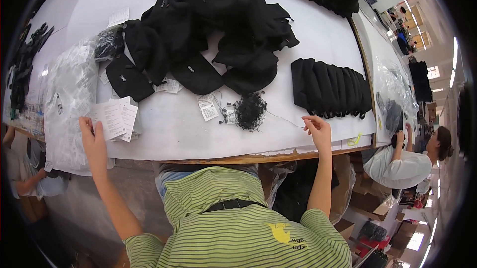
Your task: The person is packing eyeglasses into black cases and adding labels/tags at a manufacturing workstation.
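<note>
Left hand [93, 136]: fingers flat on paper tag stack [115, 118], gripping nothing. Right hand [317, 129]: fingertips pinched on black string [283, 118] from bundle [250, 111]. Step judged: tagging; tag still needs separating.

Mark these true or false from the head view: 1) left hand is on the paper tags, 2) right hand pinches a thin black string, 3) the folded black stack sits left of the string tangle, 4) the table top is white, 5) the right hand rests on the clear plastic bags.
1. True. The left hand touches the stack of white paper tags at the table's near edge.
2. True. The right hand pinches a thin black string running from the tangle of strings.
3. False. The folded black stack lies to the right of the tangle.
4. True. The table is white.
5. False. The clear plastic bags lie by the left hand; the right hand is far from them.
</note>
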The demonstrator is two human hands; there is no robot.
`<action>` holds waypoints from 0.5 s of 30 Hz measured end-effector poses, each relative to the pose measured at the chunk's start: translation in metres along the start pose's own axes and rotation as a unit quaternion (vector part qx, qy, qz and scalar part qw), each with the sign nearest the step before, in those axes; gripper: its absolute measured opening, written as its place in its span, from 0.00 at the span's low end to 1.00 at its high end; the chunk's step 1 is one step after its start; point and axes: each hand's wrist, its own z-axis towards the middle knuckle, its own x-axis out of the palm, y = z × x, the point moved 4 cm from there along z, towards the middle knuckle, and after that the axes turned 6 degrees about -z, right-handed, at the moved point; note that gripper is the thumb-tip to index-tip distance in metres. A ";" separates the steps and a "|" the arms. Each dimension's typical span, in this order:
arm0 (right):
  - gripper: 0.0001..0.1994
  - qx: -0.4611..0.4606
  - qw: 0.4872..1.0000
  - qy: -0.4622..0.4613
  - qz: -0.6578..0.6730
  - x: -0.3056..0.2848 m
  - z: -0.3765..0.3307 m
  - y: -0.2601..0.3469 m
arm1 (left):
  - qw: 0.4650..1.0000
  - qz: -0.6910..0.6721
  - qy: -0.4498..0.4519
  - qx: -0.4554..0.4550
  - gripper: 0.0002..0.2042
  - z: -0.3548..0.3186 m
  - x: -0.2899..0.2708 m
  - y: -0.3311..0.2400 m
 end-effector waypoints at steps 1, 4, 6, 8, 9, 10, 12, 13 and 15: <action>0.06 -0.013 1.000 -0.002 0.014 0.001 -0.001 0.008 | 0.996 -0.091 -0.009 0.004 0.09 -0.003 -0.002 -0.005; 0.07 0.010 0.997 0.022 0.073 -0.002 -0.008 0.023 | 0.978 -0.208 0.000 -0.002 0.09 -0.016 -0.006 -0.025; 0.07 0.017 0.996 0.017 0.086 -0.002 -0.007 0.019 | 0.972 -0.234 0.018 -0.012 0.10 -0.026 -0.005 -0.033; 0.06 0.017 0.997 -0.013 -0.074 -0.002 -0.009 -0.002 | 0.965 -0.256 0.052 -0.008 0.12 -0.036 -0.003 -0.038; 0.06 0.016 0.972 -0.039 -0.233 -0.002 -0.009 -0.010 | 0.965 -0.256 0.054 -0.007 0.12 -0.041 -0.002 -0.043; 0.07 0.020 0.972 -0.042 -0.232 0.001 -0.009 -0.018 | 0.961 -0.269 0.066 -0.020 0.12 -0.048 0.002 -0.049; 0.07 0.021 0.971 -0.054 -0.233 0.007 -0.010 -0.029 | 0.956 -0.281 0.077 -0.033 0.13 -0.058 0.009 -0.058; 0.07 0.020 0.970 -0.064 -0.234 0.008 -0.011 -0.032 | 0.962 -0.235 0.135 -0.027 0.16 -0.064 0.017 -0.061; 0.06 -0.005 0.971 -0.074 -0.227 0.008 -0.008 -0.033 | 0.941 -0.219 0.257 -0.035 0.25 -0.078 0.034 -0.068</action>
